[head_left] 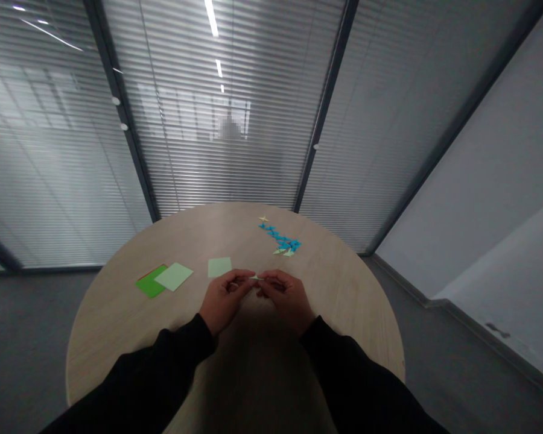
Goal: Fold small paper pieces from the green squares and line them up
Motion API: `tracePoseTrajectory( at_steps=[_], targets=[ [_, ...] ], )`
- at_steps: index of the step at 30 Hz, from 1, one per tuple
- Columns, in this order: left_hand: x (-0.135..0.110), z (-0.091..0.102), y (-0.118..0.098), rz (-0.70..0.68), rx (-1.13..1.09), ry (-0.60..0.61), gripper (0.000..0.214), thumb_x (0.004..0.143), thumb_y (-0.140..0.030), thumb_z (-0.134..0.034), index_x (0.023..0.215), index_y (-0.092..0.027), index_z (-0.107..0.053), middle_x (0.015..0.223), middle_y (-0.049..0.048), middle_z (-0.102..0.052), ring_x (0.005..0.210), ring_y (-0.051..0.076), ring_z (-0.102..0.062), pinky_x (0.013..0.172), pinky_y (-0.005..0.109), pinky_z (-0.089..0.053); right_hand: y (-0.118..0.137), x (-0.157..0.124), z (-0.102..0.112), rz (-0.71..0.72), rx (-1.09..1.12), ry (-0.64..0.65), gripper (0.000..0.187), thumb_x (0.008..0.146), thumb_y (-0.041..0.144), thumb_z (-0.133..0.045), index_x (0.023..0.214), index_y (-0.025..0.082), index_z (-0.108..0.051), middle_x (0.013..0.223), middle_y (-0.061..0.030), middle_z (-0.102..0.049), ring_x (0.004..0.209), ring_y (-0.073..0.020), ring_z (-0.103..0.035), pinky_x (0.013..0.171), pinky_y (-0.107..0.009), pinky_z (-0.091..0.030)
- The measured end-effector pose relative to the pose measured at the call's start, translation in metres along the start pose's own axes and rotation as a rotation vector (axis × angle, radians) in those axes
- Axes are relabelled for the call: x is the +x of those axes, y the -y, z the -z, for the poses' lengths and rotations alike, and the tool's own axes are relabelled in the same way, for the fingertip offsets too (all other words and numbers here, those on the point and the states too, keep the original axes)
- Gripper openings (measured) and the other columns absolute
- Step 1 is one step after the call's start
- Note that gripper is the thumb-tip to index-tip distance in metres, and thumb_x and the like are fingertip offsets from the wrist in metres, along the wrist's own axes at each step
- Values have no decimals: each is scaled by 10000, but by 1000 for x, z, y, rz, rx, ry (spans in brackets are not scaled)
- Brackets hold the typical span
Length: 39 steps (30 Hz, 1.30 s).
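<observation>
Between my fingertips is a small folded piece of pale green paper [256,278], mostly hidden by the fingers. My left hand [226,296] pinches its left end, and my right hand [287,295] pinches the other end. Both hands are close together, low over the table. Just behind my left hand lies a pale green paper square [219,266]. Beyond my right hand, several small blue folded paper pieces [278,237] form a slanting line, with pale green folded pieces [288,253] at the near end and a yellow one [263,219] at the far end.
To the left, another pale green square [174,276] overlaps a stack of brighter green paper [151,283] with a thin red edge showing. Everything rests on a round wooden table [344,289]. Glass panels with blinds [235,163] stand behind it, and a white wall [489,241] rises at right.
</observation>
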<state>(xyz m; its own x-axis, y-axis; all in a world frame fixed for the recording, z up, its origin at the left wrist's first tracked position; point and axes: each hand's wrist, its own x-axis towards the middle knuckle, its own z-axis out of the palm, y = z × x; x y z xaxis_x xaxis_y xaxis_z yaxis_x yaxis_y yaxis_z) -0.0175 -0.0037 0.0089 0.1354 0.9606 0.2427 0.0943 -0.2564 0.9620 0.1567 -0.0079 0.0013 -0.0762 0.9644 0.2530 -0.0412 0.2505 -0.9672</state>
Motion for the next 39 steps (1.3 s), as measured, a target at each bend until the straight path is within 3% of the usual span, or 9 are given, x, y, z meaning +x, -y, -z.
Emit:
tracePoseTrajectory(
  at_steps=[5,14,24,32,39],
  targets=[
    [0,3,-1,-81,60,-50,200,800,-376,-707,873,-194,-747,873,64,-769,824,218,-692,801,353,-522,3,-1,1,19,-14,10,262,723,372,-805,909,204,-730,849,-52,-774,828,-217,-746,810,-362,-598],
    [-1,1,1,-17,-82,-23,236,765,-386,-768,875,-181,-735,870,64,-763,814,208,-695,774,334,-532,15,-3,2,41,-102,-4,207,766,403,-768,845,212,-749,860,-45,-774,841,-215,-735,796,-350,-586],
    [-2,-4,-1,3,-150,-2,209,767,-363,-748,803,-172,-672,823,46,-727,758,177,-662,728,311,-507,7,-2,-4,16,-8,-74,267,761,427,-767,829,199,-644,802,-58,-750,812,-224,-742,776,-366,-583],
    [-2,-6,0,56,-221,-8,241,744,-362,-760,805,-169,-628,798,37,-721,737,167,-659,692,292,-483,5,-2,-4,44,-64,-78,265,783,434,-747,832,198,-639,805,-61,-744,812,-232,-742,768,-374,-585],
    [-3,-7,-1,18,-242,-1,220,766,-351,-739,802,-176,-610,781,13,-686,737,154,-639,717,287,-479,3,-1,-4,61,-112,-91,249,801,438,-727,838,211,-631,808,-63,-744,811,-243,-742,768,-387,-589]
  ],
)
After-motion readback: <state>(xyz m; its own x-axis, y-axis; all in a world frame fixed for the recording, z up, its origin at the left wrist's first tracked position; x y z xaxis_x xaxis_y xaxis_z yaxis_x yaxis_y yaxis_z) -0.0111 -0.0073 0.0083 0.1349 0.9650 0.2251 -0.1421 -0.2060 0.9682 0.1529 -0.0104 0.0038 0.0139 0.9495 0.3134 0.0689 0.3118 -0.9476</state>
